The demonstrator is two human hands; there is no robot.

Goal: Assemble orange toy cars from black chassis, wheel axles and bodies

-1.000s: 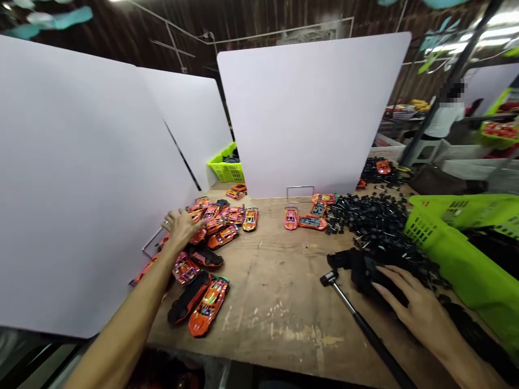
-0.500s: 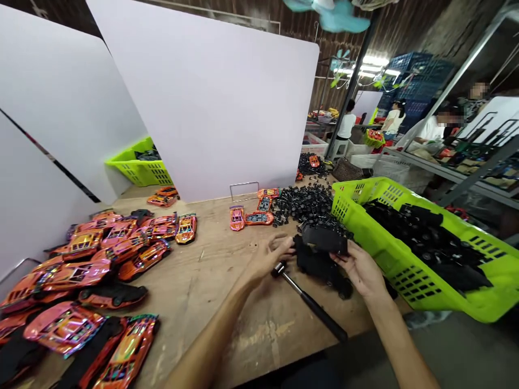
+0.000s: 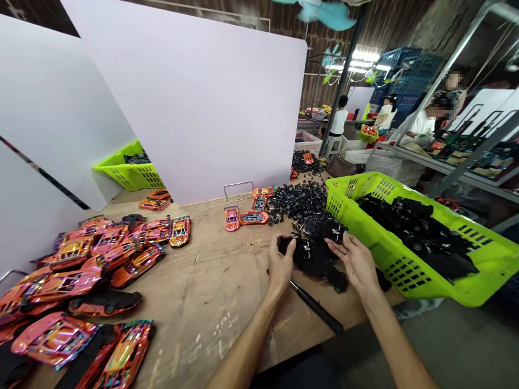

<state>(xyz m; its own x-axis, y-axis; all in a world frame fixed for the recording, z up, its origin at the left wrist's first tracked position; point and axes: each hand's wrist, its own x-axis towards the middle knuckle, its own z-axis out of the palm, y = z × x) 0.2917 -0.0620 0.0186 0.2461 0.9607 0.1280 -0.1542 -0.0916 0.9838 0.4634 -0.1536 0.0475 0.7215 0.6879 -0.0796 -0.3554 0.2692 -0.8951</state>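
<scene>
Both hands grip one black toy-car chassis (image 3: pixel 312 246) just above the wooden bench (image 3: pixel 227 292). My left hand (image 3: pixel 281 263) is closed on its left end, my right hand (image 3: pixel 353 262) on its right end. Beneath them lies a small pile of black chassis parts (image 3: pixel 324 270). A black hammer (image 3: pixel 314 309) lies on the bench under my left wrist. Orange toy cars (image 3: pixel 101 254) are heaped at the left.
A green basket (image 3: pixel 409 270) of black chassis overhangs the bench's right edge. Loose black wheels (image 3: pixel 300 201) lie behind my hands, beside three small orange cars (image 3: pixel 247 216). White divider boards (image 3: pixel 194 102) stand at the back and left. People sit at other benches far right.
My left hand left the heap of orange cars and came across to the black chassis. My right hand lifted that chassis, and both hands now grip it. My view swung right.
</scene>
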